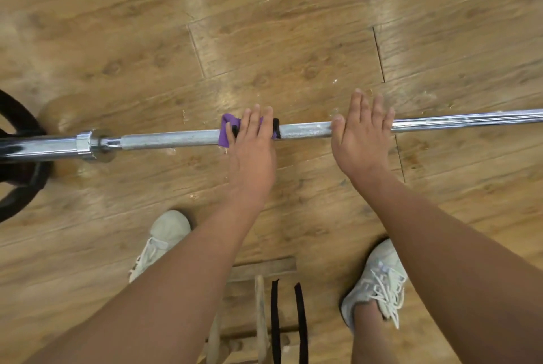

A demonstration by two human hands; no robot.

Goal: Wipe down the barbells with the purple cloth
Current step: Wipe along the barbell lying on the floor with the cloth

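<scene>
A person stood over a chrome barbell (176, 138) that ran across the wood-plank floor (293, 40) from left to right, seen from a head-worn camera looking straight down. The left hand (252, 152) lay on top of the purple cloth (224, 135), which was draped over the knurled middle section of the bar. Its fingers (255, 119) were stretched out close together over the cloth and reached past the far side of the bar, pressing the fabric down rather than wrapping round it. A purple edge of the cloth showed to the left of the hand, and dark trim showed on either side of it. Whether the left thumb hooked under the bar could not be made out.

The right hand (361, 140) rested flat on the bare bar just to the right of the cloth, a short stretch of knurled steel between the two hands. Its fingers were straight and side by side, pointing away from the body, and its thumb (338, 125) lay against the bar.

At the left end, a black weight plate (17, 116) sat on the bar's sleeve, just outside a chrome collar (88, 144). Below the bar, a pale laced shoe (164, 234) stood behind the left forearm and a second one (379, 278) beside the right forearm. Two black straps (274, 319) hung between the arms at the bottom of the view.
</scene>
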